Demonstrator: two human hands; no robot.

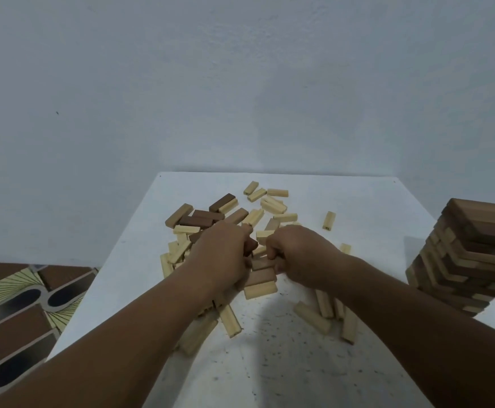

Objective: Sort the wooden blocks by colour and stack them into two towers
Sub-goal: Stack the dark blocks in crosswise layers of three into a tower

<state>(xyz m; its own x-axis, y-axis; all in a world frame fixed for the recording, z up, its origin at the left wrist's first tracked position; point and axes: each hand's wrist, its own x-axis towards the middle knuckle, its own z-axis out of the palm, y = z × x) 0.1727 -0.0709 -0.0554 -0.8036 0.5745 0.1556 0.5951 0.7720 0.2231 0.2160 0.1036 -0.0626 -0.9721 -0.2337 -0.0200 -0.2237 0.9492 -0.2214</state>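
I see both hands mid-table, left hand (pixel 221 254) curled around a dark brown block (pixel 251 246), right hand (pixel 296 254) gripping brown blocks (pixel 260 272), scattered pale blocks (pixel 272 204) around, mixed tower (pixel 473 254) at right edge of white table (pixel 299 363).

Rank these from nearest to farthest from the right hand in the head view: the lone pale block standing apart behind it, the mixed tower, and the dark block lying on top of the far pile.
From the right hand:
1. Lone pale block, just behind it, slightly right.
2. Dark block, far side of the pile, to the left.
3. Mixed tower, at the table's right edge.
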